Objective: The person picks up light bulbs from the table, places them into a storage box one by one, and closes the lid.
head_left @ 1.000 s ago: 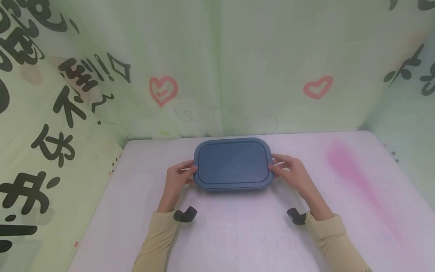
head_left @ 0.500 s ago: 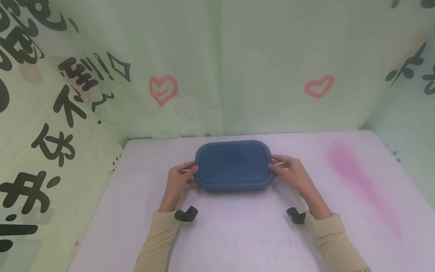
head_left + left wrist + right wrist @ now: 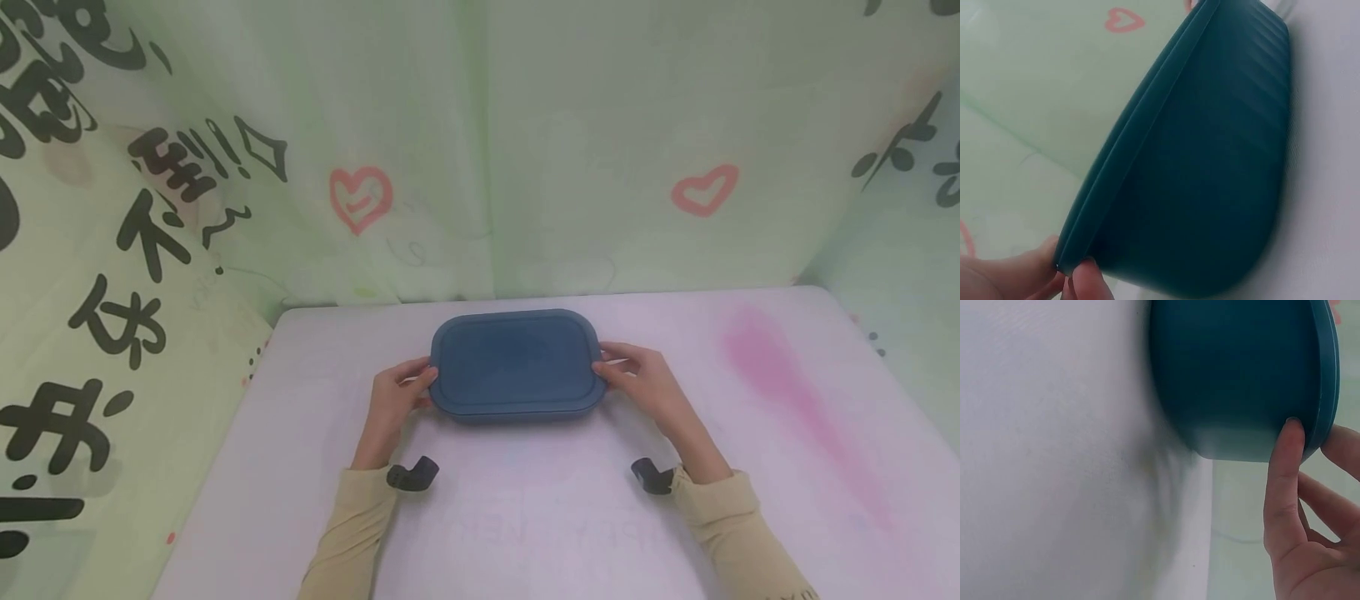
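Observation:
A blue rectangular food box (image 3: 517, 362) with rounded corners and a flat lid lies near the back of the table. My left hand (image 3: 388, 404) pinches its rim at the left end. At the opposite end my right hand (image 3: 647, 385) pinches the rim the same way. In the left wrist view, thumb and fingers grip the edge of the box (image 3: 1210, 156), whose side wall faces the camera. The right wrist view has one fingertip against the box wall (image 3: 1235, 375) just under the rim, with other fingers beyond the edge. The box's contents are hidden by the lid.
The white table (image 3: 517, 508) has a pink smear on its right side. A pale green curtain (image 3: 570, 125) with red hearts hangs behind the back edge, and side curtains carry black writing. Small black wrist cameras (image 3: 412, 473) show beside both rolled sleeves.
The far side of the box has come down slightly and its lid looks darker than a second ago. My left hand has shifted a touch right; the grip stays on both ends.

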A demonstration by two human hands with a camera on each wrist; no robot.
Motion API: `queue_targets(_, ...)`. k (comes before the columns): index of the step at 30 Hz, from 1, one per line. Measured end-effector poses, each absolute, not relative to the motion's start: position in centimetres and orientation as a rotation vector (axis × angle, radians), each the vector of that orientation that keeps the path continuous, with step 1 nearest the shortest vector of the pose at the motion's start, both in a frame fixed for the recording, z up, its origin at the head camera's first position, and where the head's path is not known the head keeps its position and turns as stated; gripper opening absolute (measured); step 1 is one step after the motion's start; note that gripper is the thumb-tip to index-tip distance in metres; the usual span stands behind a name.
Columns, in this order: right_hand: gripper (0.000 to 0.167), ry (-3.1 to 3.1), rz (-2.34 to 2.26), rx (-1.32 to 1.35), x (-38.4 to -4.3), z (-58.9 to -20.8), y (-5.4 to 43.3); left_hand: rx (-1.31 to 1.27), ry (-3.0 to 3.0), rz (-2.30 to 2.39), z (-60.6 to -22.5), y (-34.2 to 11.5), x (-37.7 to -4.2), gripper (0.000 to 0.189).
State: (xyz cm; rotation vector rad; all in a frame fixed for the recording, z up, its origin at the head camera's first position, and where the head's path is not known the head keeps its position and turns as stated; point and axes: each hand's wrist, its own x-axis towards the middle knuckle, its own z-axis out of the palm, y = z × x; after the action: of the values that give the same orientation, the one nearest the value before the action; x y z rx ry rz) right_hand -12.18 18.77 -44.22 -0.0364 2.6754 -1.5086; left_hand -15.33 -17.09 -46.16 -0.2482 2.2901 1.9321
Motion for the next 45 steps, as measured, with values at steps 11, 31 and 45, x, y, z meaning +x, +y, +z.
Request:
queue_targets(11, 0.055, 2.632, -1.572, -0.045, -12.1, -44.6, 18.9, -0.264, 2.240, 1.943, -45.9, -17.2, -15.2, 0.039)
queue_targets(31, 0.054, 2.786, -1.468, -0.035, -11.5, -44.5, 19.1, -0.190, 2.343, 1.965, -45.8, -17.5, -14.7, 0.039)
queue_targets(45, 0.050, 2.918, -1.366, -0.190, -9.7, -41.9, 18.6, -0.052, 2.526, 1.931, -43.7, -17.8, -13.8, 0.035)
